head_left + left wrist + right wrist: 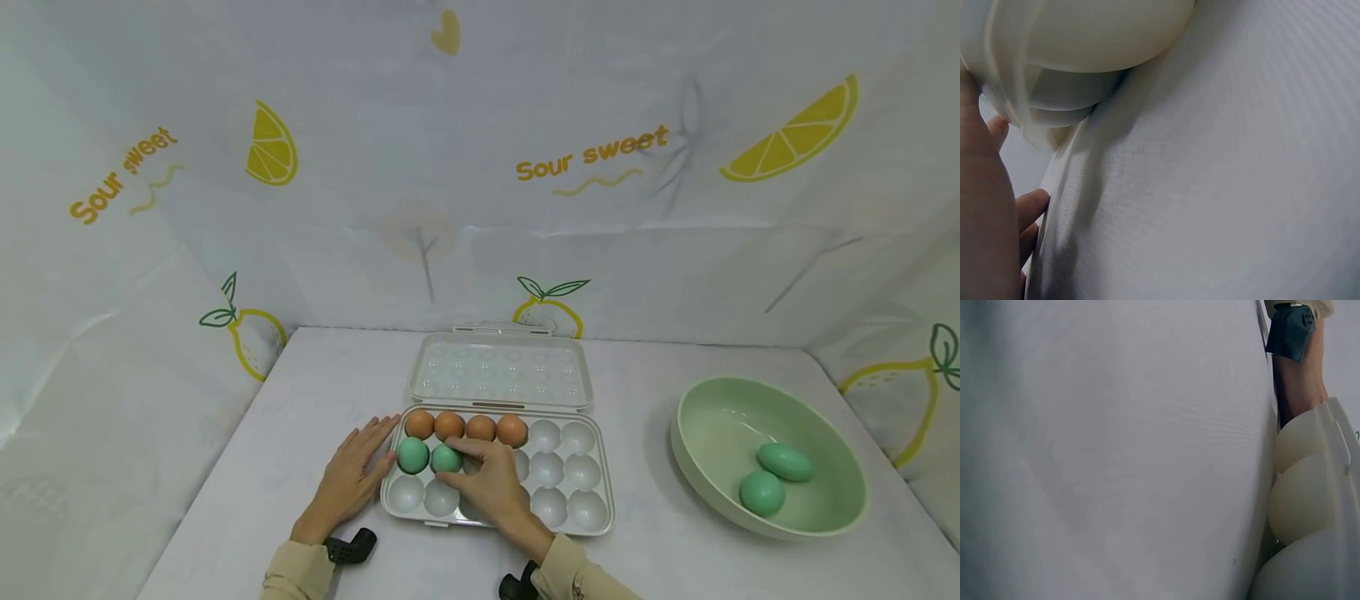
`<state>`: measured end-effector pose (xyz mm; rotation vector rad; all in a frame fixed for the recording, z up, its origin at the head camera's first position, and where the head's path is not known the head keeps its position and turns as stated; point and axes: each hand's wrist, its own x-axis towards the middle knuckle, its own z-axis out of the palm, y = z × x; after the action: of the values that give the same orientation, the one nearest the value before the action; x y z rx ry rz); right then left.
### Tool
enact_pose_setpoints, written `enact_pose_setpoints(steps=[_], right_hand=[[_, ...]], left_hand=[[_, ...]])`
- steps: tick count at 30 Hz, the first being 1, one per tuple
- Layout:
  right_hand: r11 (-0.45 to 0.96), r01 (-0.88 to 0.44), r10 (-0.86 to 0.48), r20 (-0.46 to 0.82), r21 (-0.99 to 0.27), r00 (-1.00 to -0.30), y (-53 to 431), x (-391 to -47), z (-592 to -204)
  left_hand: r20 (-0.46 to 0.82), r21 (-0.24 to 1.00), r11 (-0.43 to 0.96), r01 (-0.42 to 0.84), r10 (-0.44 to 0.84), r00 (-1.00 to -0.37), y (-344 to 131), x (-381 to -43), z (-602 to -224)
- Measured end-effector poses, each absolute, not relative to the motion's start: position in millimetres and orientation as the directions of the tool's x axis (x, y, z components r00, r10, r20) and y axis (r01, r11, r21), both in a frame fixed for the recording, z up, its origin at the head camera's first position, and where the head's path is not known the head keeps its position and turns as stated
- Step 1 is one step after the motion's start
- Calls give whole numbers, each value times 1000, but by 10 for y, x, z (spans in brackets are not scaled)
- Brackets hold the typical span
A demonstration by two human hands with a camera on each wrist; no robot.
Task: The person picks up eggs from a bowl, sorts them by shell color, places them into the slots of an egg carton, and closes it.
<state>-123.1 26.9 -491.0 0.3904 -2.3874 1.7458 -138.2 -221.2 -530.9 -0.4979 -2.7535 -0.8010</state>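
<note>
Green and rounded, the egg [447, 460] pinched mid-row in the white plastic tray [582, 472] by the right hand [492, 485] is best released gently, the tray steadied by the straight-fingered left hand [351, 477].

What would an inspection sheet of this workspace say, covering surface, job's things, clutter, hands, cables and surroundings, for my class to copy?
Surface: white table, textured like cloth.
Tray: lid open at the back; four brown eggs in the back row, two green eggs in the middle row.
Bowl: right of the tray, two more green eggs inside.
Clutter: nothing seen.
Left hand: at the tray's left edge.
Right hand: pinches the tray's second green egg from the left.
Cables: nothing seen.
Surroundings: white backdrop with lemon prints.
</note>
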Motion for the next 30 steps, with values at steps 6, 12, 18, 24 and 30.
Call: enact_pose_setpoints(steps=[6, 12, 18, 24, 30], right_hand=[[324, -369, -158, 334, -871, -929, 263, -1230, -4914], [358, -399, -165, 364, -844, -917, 254, -1217, -4918], [355, -412, -160, 380, -839, -911, 264, -1204, -4915], [326, -361, -138, 334, -874, -932, 269, -1195, -4912], [267, -293, -114, 272, -918, -955, 292, -1193, -4894]], left_hand=[[312, 467, 797, 383, 257, -915, -2211, -1386, -5299], [313, 470, 795, 383, 256, -915, -2210, -1385, -5301], [311, 471, 795, 382, 255, -915, -2205, -1375, -5314], [317, 472, 792, 387, 257, -913, -2205, -1366, -5316], [316, 474, 790, 388, 258, -913, -2211, -1371, -5311]])
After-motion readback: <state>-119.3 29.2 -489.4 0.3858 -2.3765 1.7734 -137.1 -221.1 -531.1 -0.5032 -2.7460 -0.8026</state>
